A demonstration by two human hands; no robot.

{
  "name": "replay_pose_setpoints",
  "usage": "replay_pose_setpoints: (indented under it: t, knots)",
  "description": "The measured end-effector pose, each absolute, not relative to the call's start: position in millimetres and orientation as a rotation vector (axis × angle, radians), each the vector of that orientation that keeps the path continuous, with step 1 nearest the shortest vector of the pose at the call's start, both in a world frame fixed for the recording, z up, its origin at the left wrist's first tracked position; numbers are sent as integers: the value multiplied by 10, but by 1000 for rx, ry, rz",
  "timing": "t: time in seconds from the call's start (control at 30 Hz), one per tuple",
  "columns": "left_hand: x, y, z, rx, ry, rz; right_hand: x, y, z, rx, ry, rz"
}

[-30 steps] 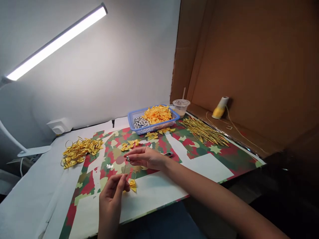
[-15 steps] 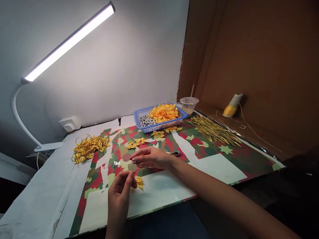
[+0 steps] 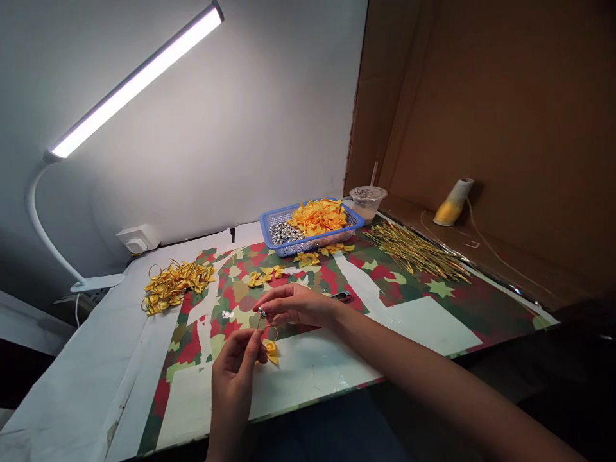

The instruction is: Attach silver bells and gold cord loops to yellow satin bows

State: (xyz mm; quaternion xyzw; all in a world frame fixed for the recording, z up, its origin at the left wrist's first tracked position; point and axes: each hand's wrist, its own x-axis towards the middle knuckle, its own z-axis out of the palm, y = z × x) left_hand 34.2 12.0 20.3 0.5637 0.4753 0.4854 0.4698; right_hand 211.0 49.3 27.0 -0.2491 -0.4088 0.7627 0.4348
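Yellow bow (image 3: 272,352) is over the near part of the big white worktop (image 3: 72,385). A sheet (image 3: 443,290) with red and green shapes covers much of the top. A long, bright lamp (image 3: 137,83) stands on the left. At the back sits a blue basket (image 3: 312,244), with lots of orange-yellow bows (image 3: 320,217) and shiny silver beads (image 3: 285,233) in it. Long gold sticks (image 3: 418,250) lie in a pile on the right, and a heap of bows with loops (image 3: 178,285) lies on the left. Both hands are busy: the left hand (image 3: 239,362) pinches the bow, and the right hand (image 3: 293,307) pinches a silver bead just above. A clear cup (image 3: 366,204) is beside the basket. Between the hands there seems to be a thin string, but it is too small to be sure.
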Motion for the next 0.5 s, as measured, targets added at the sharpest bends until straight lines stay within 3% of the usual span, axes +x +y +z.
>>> replay_pose_setpoints:
  t: [0.5]
  knots:
    - [317,171,158,1309,1144,1220,2091,471,303,-672,-1101,1785]
